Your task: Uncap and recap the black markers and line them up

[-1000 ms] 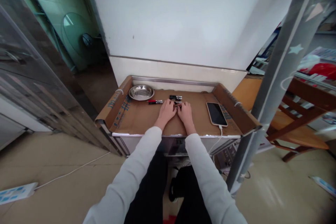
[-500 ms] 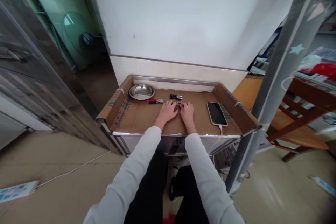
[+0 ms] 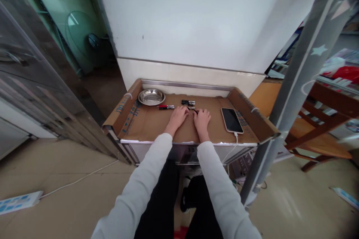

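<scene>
My left hand rests low over the cardboard surface, fingers curled round one end of a pen whose silvery part sticks out to the right. Just to the right, my right hand is closed, with a small dark piece at its fingertips, too small to name. A narrow gap separates the two hands. Beyond them lie black pens with silvery ends. Left of my left hand lie a red pen and a black one, side by side.
A round steel dish stands at the back left of the cardboard-lined table. On the right lies a phone with a white cable plugged in. Folded cardboard walls edge both sides. A grey metal post rises at the right, near a wooden chair.
My hands have moved apart: the right one has shifted slightly right, opening a gap between the fingertips. A silvery pen part now shows beside my left fingers.
</scene>
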